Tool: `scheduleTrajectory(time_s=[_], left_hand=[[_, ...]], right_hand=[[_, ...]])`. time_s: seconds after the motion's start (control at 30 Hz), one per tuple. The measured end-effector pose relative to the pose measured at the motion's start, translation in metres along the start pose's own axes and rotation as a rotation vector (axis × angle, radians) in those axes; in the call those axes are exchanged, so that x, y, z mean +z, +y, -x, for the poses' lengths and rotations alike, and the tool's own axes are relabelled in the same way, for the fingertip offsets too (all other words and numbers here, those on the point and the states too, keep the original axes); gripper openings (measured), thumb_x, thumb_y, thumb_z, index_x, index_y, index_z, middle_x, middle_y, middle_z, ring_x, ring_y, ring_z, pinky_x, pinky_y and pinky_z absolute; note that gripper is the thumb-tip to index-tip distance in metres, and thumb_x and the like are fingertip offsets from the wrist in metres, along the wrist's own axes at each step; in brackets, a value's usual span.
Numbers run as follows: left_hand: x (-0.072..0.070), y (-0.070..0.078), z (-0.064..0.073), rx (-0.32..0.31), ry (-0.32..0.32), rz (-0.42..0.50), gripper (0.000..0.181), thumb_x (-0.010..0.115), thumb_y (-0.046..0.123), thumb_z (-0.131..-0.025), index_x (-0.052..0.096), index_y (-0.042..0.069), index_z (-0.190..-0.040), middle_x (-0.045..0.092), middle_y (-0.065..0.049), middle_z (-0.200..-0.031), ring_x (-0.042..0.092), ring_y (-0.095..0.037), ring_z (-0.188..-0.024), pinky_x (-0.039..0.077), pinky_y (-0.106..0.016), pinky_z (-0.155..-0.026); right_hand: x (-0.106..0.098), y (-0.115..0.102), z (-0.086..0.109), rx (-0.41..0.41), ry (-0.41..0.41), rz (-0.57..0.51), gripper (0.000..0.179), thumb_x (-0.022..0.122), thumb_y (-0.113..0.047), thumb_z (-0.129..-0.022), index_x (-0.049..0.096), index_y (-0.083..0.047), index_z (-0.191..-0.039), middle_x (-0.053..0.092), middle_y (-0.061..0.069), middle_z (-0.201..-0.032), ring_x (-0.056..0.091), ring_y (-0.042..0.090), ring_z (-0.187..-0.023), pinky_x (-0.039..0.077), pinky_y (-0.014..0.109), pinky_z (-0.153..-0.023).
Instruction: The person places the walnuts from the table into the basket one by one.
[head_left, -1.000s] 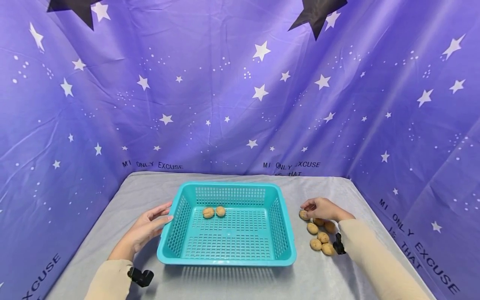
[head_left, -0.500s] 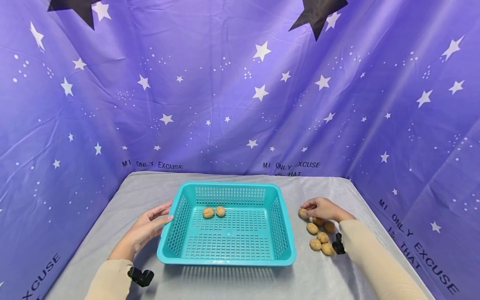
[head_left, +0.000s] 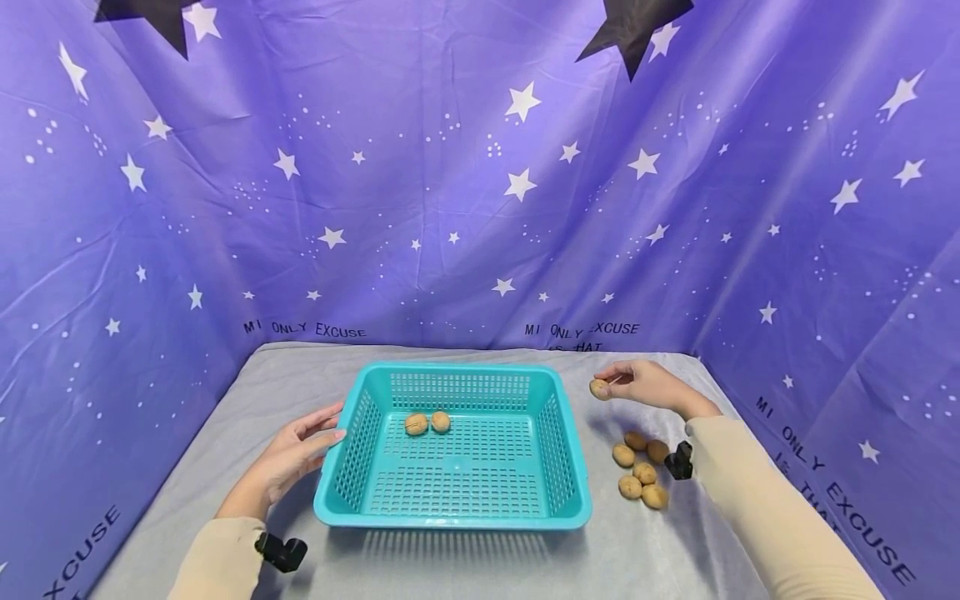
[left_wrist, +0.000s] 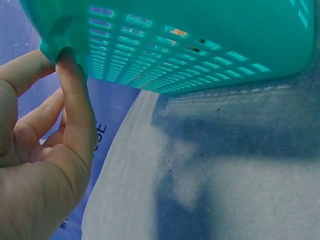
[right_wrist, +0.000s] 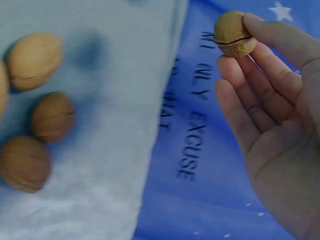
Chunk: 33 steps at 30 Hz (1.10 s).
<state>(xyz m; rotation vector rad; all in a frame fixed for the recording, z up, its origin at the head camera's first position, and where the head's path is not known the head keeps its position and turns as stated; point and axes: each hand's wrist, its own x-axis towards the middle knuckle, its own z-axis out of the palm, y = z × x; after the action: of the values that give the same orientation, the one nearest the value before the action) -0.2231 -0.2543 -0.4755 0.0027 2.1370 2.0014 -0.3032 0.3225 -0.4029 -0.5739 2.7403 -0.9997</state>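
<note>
A walnut (head_left: 599, 388) is pinched between the thumb and fingertips of my right hand (head_left: 648, 387), raised off the table beyond the basket's right side. A dark seam crosses the held walnut (right_wrist: 234, 34) in the right wrist view. My left hand (head_left: 291, 457) holds the left rim of a turquoise plastic basket (head_left: 453, 523), its thumb (left_wrist: 75, 95) against the rim in the left wrist view. Inside the basket lie two walnuts, one walnut (head_left: 416, 424) just left of the other walnut (head_left: 441, 422), near the back left.
Several walnuts (head_left: 630, 487) lie in a loose group on the grey cloth-covered table (head_left: 435, 571), right of the basket. A purple star-printed curtain (head_left: 450, 208) stands behind and along both sides. Black wrist cameras sit on both sleeves.
My right hand has lifted one walnut from the group, moving it up and away toward the back of the table. The left hand and the basket have stayed put.
</note>
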Motion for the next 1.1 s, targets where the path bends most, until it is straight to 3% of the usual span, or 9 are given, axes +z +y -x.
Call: scheduleTrajectory(time_s=[0.23, 0.5, 1.1], left_hand=[[0.0, 0.001, 0.001, -0.02, 0.019, -0.001, 0.073, 0.074, 0.022, -0.093, 0.037, 0.008, -0.155, 0.045, -0.018, -0.145, 0.06, -0.017, -0.111, 0.053, -0.041, -0.092], [-0.001, 0.001, 0.002, -0.004, 0.012, 0.0, 0.072, 0.073, 0.02, -0.094, 0.036, 0.007, -0.155, 0.046, -0.019, -0.144, 0.061, -0.017, -0.112, 0.053, -0.042, -0.093], [0.001, 0.001, 0.001, -0.017, 0.012, -0.015, 0.073, 0.073, 0.022, -0.094, 0.037, 0.007, -0.155, 0.046, -0.019, -0.145, 0.06, -0.018, -0.112, 0.053, -0.042, -0.093]], right_hand=[[-0.014, -0.031, -0.009, -0.079, 0.019, 0.051, 0.036, 0.072, -0.025, -0.095, 0.07, -0.005, -0.124, 0.073, 0.005, -0.107, 0.066, 0.019, -0.094, 0.055, 0.037, -0.081], [-0.009, -0.062, -0.026, -0.108, -0.011, 0.089, 0.037, 0.074, -0.029, -0.093, 0.071, -0.01, -0.124, 0.072, 0.0, -0.108, 0.066, 0.016, -0.094, 0.055, 0.039, -0.082], [0.053, -0.119, -0.077, -0.165, -0.165, 0.018, 0.034, 0.073, -0.03, -0.094, 0.071, -0.014, -0.124, 0.072, -0.004, -0.109, 0.066, 0.015, -0.102, 0.054, 0.039, -0.089]])
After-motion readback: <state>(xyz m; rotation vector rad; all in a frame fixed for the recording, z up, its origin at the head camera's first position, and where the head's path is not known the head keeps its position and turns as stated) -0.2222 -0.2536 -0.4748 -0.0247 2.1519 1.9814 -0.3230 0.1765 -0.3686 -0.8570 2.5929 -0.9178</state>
